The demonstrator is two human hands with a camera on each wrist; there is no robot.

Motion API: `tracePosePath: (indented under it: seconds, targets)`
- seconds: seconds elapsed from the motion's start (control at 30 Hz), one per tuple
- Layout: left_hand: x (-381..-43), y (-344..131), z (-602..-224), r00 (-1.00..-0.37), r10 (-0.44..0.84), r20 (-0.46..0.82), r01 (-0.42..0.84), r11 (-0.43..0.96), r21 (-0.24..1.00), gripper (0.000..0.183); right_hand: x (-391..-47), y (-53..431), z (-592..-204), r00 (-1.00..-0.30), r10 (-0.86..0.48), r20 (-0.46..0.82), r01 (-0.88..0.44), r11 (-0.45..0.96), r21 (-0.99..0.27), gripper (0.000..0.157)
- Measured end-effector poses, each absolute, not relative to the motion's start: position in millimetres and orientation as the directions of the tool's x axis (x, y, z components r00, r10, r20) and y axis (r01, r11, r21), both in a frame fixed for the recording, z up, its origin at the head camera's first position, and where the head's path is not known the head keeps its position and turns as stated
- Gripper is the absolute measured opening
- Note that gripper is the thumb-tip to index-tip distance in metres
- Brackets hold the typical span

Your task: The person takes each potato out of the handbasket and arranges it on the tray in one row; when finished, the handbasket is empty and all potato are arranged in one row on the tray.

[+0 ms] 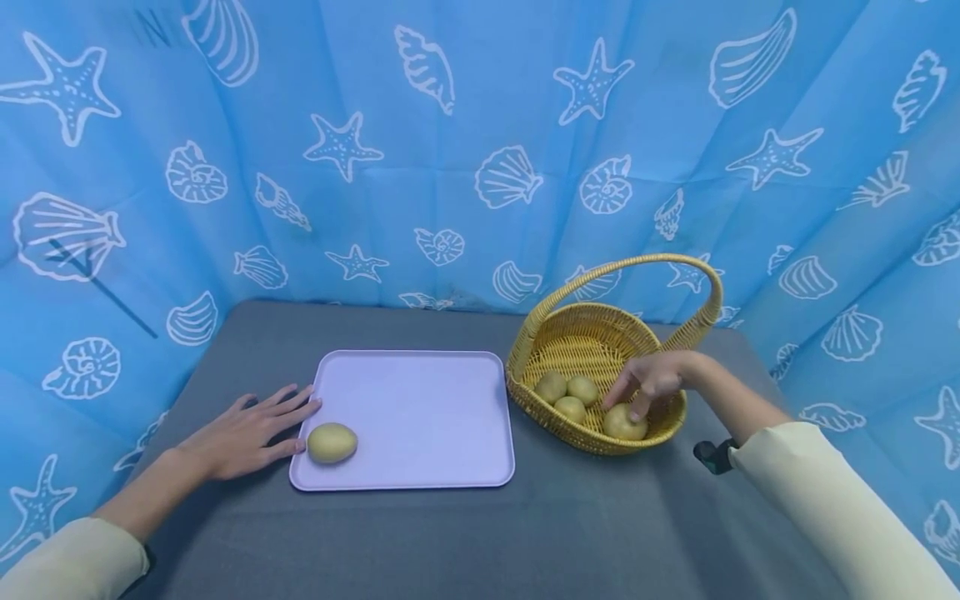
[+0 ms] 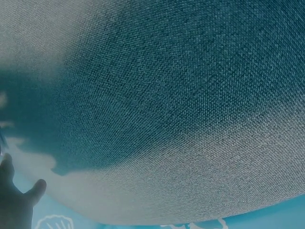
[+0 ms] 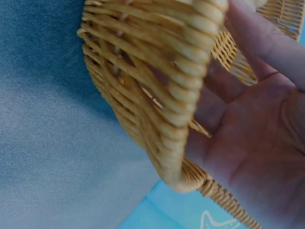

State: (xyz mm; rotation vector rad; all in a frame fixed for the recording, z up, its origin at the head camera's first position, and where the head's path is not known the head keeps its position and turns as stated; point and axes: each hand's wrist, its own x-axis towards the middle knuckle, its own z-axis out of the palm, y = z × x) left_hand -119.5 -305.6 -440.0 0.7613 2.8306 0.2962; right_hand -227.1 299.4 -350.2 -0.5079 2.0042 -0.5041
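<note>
Hands being shown: two. The left hand [image 1: 251, 433] is being held spread, nothing being gripped; its fingertips are being rested at the left rim of one lilac tray [image 1: 427, 417]. One yellowish oval piece [image 1: 332, 442] is being carried on the tray, lower left, just beside the thumb. One wicker basket [image 1: 573, 342], one arched handle [image 1: 622, 262], is being stood right of the tray. Four round pieces are being held inside: three [image 1: 570, 408] clustered left, one [image 1: 622, 430] at the right. That last one is being reached from above by the right hand [image 1: 656, 379], fingers partly bent, thumb over it; whether it is being gripped cannot be told. Everything is being supported by one grey table [image 1: 420, 542]; one blue curtain [image 1: 465, 108] is being hung behind. Two pale sleeves [image 1: 840, 492] are being worn.
</note>
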Motion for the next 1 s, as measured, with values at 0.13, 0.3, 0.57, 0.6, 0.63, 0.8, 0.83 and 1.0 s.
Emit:
tracePosePath:
  seconds: [0.13,0.3,0.57,0.6,0.63,0.8,0.83,1.0]
  targets:
    - [-120.4,-305.1,-440.0,-0.849,0.512,-0.135,0.472,0.847,0.242,0.068,-226.8,298.8,-353.0,-0.427,-0.566,-0.705,-0.176,0.817,-0.55,0.049]
    - [-121.2,-305.7,-443.0,-0.845,0.52,-0.121,0.48,0.839,0.256,0.068,-226.7,299.9,-351.4,-0.405,-0.583,-0.704,-0.185,0.806,-0.562,0.045]
    - [-119.9,-306.3,-440.3,-0.848,0.513,-0.132,0.468,0.843,0.265,0.068,-222.6,295.3,-327.6,-0.407,-0.641,-0.65,-0.236,0.762,-0.603,0.045]
    - [-119.6,-306.2,-439.7,-0.848,0.512,-0.135,0.467,0.844,0.264,0.068,-221.2,294.0,-323.6,-0.412,-0.652,-0.636,-0.252,0.752,-0.609,0.046]
    - [-119.8,-306.2,-439.6,-0.847,0.514,-0.138,0.469,0.844,0.261,0.068,-219.5,292.7,-319.8,-0.412,-0.671,-0.617,-0.272,0.736,-0.619,0.047]
    - [-119.9,-305.6,-439.8,-0.844,0.52,-0.133,0.477,0.84,0.257,0.067,-210.5,281.8,-305.4,-0.387,-0.773,-0.502,-0.362,0.628,-0.688,0.047]
    - [-120.2,-305.7,-440.3,-0.844,0.521,-0.132,0.479,0.84,0.256,0.067,-208.9,278.3,-303.5,-0.373,-0.797,-0.474,-0.378,0.598,-0.707,0.046]
    - [-120.2,-306.2,-440.7,-0.845,0.518,-0.134,0.476,0.842,0.255,0.068,-199.7,254.7,-297.8,-0.325,-0.869,-0.374,-0.426,0.487,-0.762,0.039]
